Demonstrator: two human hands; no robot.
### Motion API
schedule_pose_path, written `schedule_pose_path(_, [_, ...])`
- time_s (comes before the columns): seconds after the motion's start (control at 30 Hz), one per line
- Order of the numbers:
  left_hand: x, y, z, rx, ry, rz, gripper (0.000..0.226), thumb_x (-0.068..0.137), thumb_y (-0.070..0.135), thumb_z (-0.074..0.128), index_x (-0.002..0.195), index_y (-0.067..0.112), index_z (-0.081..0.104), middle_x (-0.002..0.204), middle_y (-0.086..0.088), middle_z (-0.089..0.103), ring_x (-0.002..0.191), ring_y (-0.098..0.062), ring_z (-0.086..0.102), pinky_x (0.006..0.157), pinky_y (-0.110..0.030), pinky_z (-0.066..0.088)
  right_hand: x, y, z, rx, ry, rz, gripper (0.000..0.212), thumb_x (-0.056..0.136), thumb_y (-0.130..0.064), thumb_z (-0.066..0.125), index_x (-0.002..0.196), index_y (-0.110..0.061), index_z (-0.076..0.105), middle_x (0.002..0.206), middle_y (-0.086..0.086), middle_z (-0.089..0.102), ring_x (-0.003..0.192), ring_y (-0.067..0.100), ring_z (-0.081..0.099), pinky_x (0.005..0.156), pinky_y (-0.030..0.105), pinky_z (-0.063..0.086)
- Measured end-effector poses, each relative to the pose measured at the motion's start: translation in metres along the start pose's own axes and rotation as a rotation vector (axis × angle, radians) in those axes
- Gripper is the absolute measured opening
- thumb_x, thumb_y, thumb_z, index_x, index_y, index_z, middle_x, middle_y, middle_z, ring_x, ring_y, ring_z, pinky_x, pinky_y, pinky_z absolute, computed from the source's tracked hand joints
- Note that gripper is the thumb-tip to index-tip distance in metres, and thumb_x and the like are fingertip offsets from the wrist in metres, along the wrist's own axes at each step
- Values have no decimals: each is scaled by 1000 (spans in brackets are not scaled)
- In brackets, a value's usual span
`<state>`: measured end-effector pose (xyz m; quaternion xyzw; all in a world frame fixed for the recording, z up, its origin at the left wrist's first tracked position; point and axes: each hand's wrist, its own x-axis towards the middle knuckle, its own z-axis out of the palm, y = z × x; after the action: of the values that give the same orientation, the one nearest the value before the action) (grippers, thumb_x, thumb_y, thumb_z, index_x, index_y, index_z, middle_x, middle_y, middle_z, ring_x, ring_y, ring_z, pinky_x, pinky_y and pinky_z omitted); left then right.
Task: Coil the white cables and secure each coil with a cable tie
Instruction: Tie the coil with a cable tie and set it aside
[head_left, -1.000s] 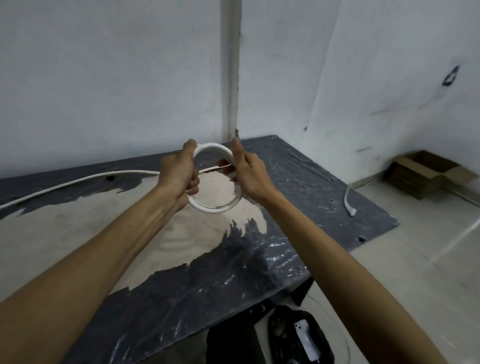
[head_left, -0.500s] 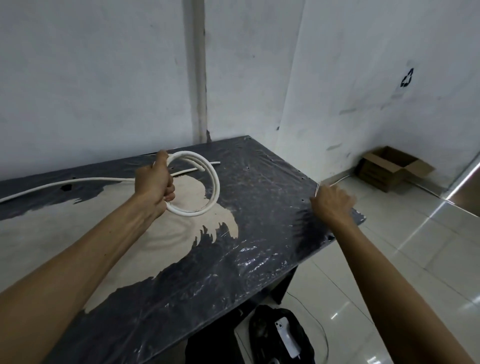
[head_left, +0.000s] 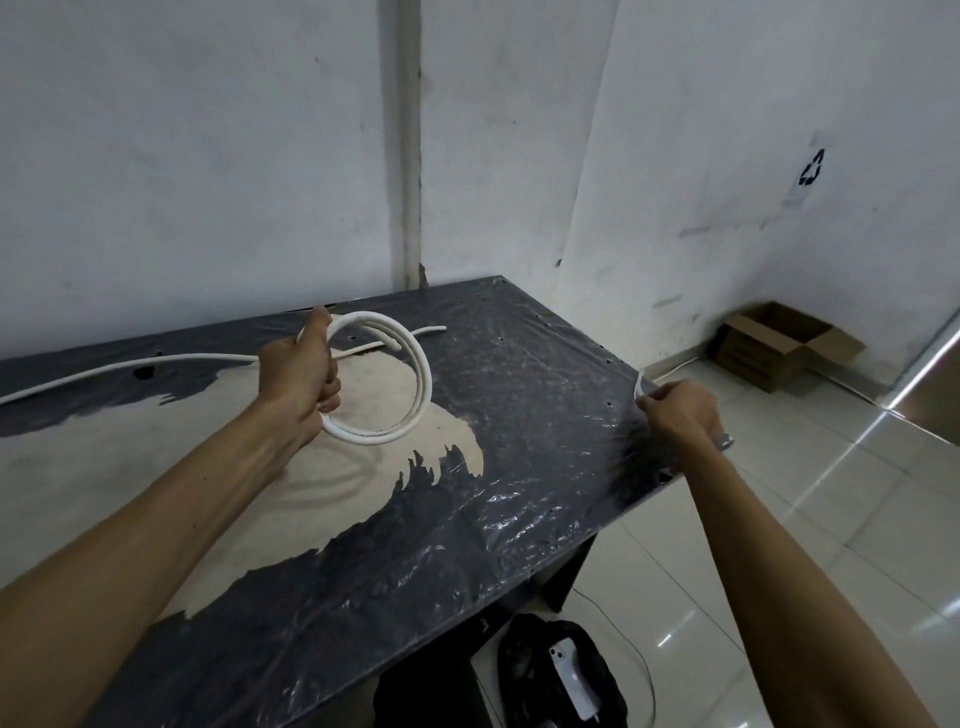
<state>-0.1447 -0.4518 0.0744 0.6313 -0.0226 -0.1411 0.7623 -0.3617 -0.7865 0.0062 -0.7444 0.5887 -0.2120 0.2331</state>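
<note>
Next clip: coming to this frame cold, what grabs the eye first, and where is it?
First the white cable coil, held up over the middle of the table by the left hand, its loose tail running off to the left. Next the right hand at the table's right edge, pinching a thin white cable tie. The tabletop itself stands out: dark wrinkled film with a big pale bare patch.

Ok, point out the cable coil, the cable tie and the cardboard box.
cable coil (head_left: 423, 387), head view, right side of the loop.
cable tie (head_left: 640, 385), head view, strip above the fingers.
cardboard box (head_left: 753, 358), head view, front wall.
</note>
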Motion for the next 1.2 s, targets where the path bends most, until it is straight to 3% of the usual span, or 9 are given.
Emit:
schedule_pose_path(0.2, [-4, 5, -10, -10, 32, 19, 40, 93, 36, 56, 61, 20, 36, 41, 3, 27, 31, -9, 19, 38, -16, 15, -21, -46, 11, 83, 80, -158, 14, 92, -38, 74, 92, -25, 76, 94, 4, 75, 94, 27, 64, 102, 52, 44])
schedule_pose_path(0.37, [-4, 14, -32, -28, 70, 48, 40, 93, 36, 56, 63, 21, 34, 42, 3, 25, 31, -10, 17, 40, -16, 13, -45, -87, 27, 193, -48, -303, 12, 93, -35, 74, 94, -25, 79, 94, 2, 77, 97, 27, 69, 100, 56, 49])
schedule_pose_path(0.43, [-4, 18, -42, -30, 88, 57, 39, 92, 35, 57, 63, 21, 34, 45, 1, 26, 32, -10, 17, 40, -16, 13, -63, -105, 36, 258, -110, -433, 11, 94, -33, 72, 96, -23, 78, 93, -2, 76, 92, 21, 69, 94, 52, 55])
schedule_pose_path(0.57, [1, 25, -68, -33, 157, 70, 38, 94, 38, 56, 64, 20, 40, 47, -1, 29, 29, -10, 20, 38, -14, 16, -128, -153, 49, 445, -174, -774, 11, 97, -23, 69, 103, -15, 75, 86, -10, 70, 79, 2, 66, 75, 26, 59])
schedule_pose_path(0.7, [5, 35, -96, -67, 251, 96, 43, 96, 39, 55, 63, 16, 39, 47, -4, 29, 26, -11, 22, 38, -14, 17, -193, -193, 57, 565, -90, -1200, 2, 95, -16, 72, 96, -15, 73, 84, -7, 73, 73, 7, 66, 67, 31, 56])
schedule_pose_path(0.87, [11, 59, -144, -121, 419, 98, 46, 98, 42, 54, 65, 12, 43, 46, -3, 32, 23, -11, 25, 33, -17, 20, -243, -217, 76, 366, 44, -1602, 5, 98, -20, 68, 99, -16, 71, 91, -4, 68, 78, 15, 62, 71, 32, 50])
schedule_pose_path(1.07, [12, 74, -188, -186, 437, 93, 57, 101, 55, 38, 61, 15, 38, 45, -1, 30, 29, -12, 22, 36, -17, 18, -265, -243, 109, 156, 125, -1782, 6, 99, -22, 64, 101, -19, 68, 94, 0, 66, 83, 22, 64, 72, 39, 51])
schedule_pose_path(1.2, [3, 74, -194, -82, 377, 102, 49, 101, 39, 35, 58, 14, 39, 43, -1, 31, 31, -13, 20, 39, -18, 17, -295, -269, 105, 173, 372, -1807, 13, 100, -10, 57, 92, -15, 66, 84, 3, 62, 77, 25, 59, 66, 38, 45])
